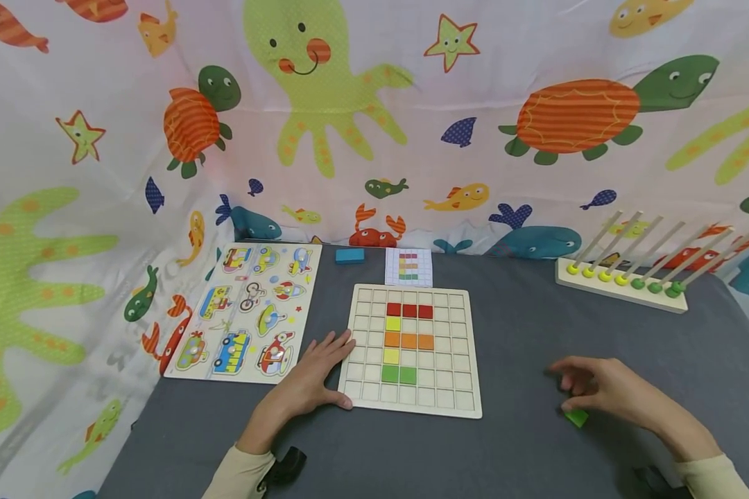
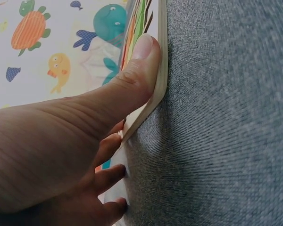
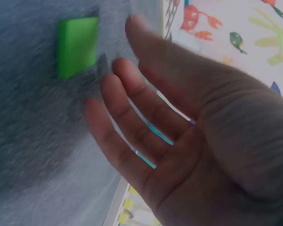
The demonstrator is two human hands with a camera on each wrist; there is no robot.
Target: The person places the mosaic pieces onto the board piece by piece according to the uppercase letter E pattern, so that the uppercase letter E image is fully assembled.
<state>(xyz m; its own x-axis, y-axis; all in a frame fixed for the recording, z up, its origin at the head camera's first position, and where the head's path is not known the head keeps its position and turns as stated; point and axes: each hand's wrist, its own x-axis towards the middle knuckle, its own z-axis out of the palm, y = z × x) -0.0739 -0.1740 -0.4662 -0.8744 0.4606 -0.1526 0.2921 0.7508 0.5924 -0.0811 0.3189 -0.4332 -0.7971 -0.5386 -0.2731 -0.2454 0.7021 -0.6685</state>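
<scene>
A square wooden grid board [image 1: 449, 360] lies mid-table with red, yellow, orange and green tiles set in some of its cells. My left hand [image 1: 315, 374] rests at the board's left edge, its fingers spread and the thumb [image 2: 141, 61] on the corner. To the right, a loose green tile [image 1: 577, 417] lies on the dark cloth. Just above that tile hovers my right hand [image 1: 612, 391], fingers loosely bent. In the right wrist view a gap shows between the green tile [image 3: 79, 47] and the fingertips, with nothing held.
A picture card [image 1: 408, 267] and a blue block [image 1: 349, 256] sit behind the board. On the left lies a vehicle puzzle [image 1: 259, 312]. A wooden peg stand [image 1: 621, 285] with yellow and green beads stands at the back right. A printed curtain [image 1: 374, 83] hangs behind the table.
</scene>
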